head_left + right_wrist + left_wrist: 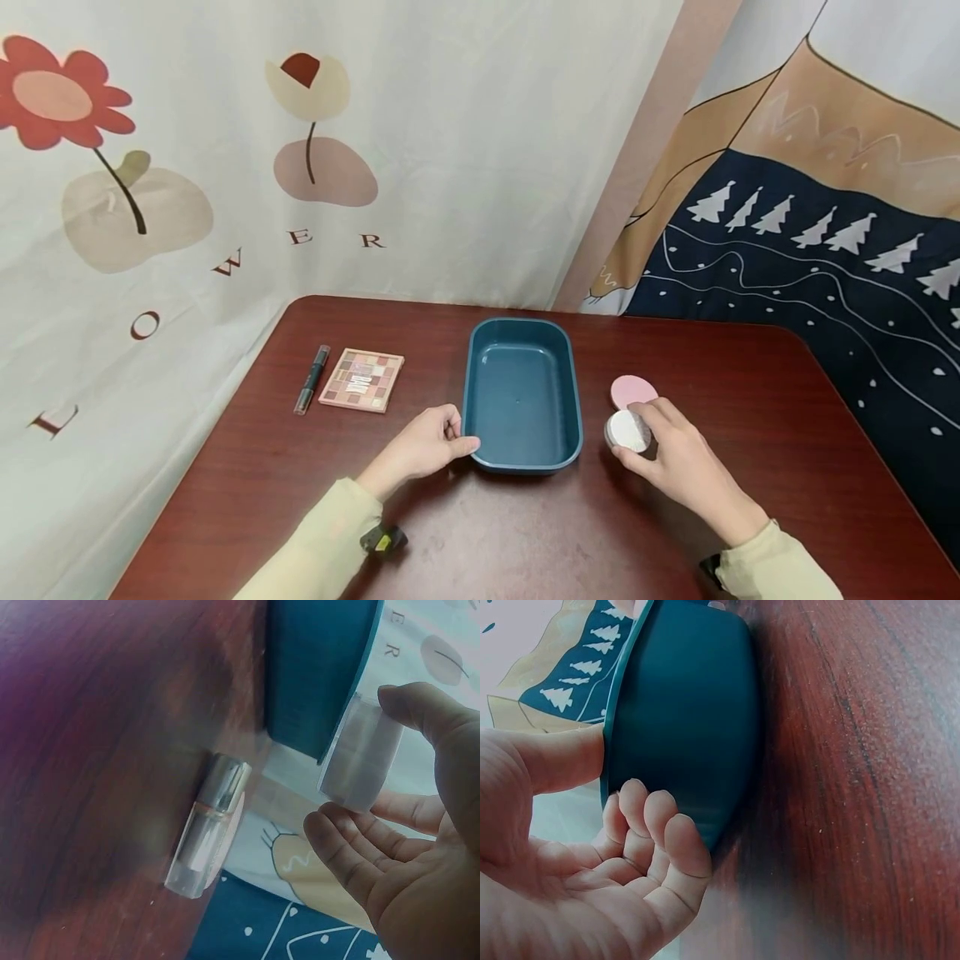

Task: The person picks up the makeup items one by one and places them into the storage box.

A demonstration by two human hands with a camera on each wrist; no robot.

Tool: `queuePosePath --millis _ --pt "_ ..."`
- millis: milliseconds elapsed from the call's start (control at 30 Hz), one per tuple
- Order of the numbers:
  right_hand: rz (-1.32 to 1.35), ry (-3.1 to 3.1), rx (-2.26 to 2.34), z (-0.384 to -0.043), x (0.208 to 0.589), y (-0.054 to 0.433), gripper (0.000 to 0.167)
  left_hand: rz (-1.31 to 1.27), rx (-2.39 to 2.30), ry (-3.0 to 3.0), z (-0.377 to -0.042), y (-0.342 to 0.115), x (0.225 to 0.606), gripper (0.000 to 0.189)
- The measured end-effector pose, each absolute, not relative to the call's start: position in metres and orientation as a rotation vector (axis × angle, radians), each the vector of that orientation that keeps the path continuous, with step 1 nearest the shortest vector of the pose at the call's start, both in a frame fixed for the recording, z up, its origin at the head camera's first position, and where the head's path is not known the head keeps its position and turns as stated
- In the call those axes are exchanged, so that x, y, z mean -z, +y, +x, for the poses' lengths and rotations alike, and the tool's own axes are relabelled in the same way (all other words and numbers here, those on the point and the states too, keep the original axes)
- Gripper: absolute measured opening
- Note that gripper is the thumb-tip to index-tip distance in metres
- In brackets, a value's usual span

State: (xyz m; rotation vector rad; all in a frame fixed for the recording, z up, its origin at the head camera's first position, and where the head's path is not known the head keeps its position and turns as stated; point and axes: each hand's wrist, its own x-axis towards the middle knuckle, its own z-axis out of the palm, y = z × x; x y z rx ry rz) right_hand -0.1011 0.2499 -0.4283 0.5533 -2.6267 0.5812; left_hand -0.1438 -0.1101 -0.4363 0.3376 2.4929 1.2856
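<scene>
A deep teal plastic bin (522, 458) with rounded corners stands on the table. My left hand (427, 442) holds its near left corner, the thumb on the rim and the fingers curled against the outer wall (686, 697). To the right of the bin, my right hand (686, 462) grips a small round jar (627, 431) with clear sides and a whitish top. In the right wrist view, the jar (364, 754) is held up off the table between thumb and fingers. Just beyond it lies a pink disc (632, 390).
A small bottle (210, 825) with a shiny metallic cap lies on the table in the right wrist view. At the left are an eyeshadow palette (362, 381) and a dark double-ended stick (312, 380). Printed curtains (465, 167) hang behind the reddish-brown table (247, 483).
</scene>
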Motion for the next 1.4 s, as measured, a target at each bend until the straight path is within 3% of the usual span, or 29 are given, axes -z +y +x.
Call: queuePosePath --millis 1400 --pt "0.673 -2.686 -0.749 -0.122 0.418 0.199 0.05 0.345 -1.292 2.471 -0.146 -0.111 0.435 0.035"
